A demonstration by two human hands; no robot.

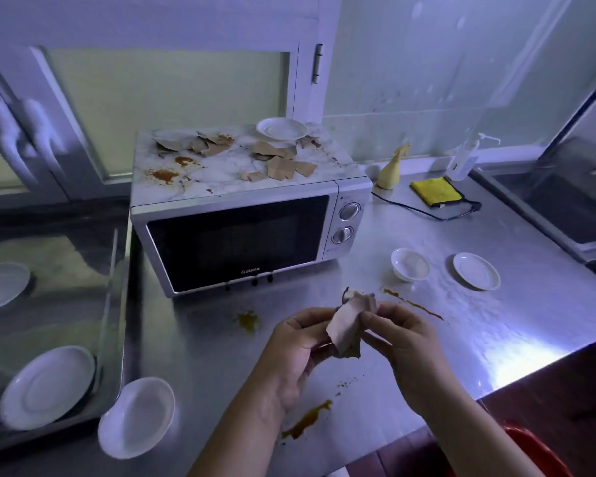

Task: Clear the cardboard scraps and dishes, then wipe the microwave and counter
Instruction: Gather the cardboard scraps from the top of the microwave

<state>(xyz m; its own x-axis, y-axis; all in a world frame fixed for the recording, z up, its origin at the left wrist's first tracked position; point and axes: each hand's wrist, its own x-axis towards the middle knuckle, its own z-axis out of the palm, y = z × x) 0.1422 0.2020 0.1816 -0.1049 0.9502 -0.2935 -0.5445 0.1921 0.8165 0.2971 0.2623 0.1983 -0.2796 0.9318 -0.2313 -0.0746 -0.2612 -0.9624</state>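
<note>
My left hand (289, 352) and my right hand (406, 342) together hold a bunch of brown cardboard scraps (350, 325) above the steel counter (496, 325), in front of the microwave (241, 235). Several more cardboard scraps (279, 163) and brown stains lie on the microwave's top, beside a white saucer (282, 129). A small white bowl (411, 264) and a white saucer (476, 271) sit on the counter to the right. Another white plate (136, 416) lies at the counter's left edge. Brown sauce smears (413, 304) mark the counter.
A folded yellow cloth (436, 191) lies behind the microwave's black cord (427, 210). A spray bottle (391, 170) and a pump bottle (467, 160) stand at the back. A sink (565, 201) is at right. A tray with white plates (45, 387) is at left. A red bin rim (530, 452) shows below.
</note>
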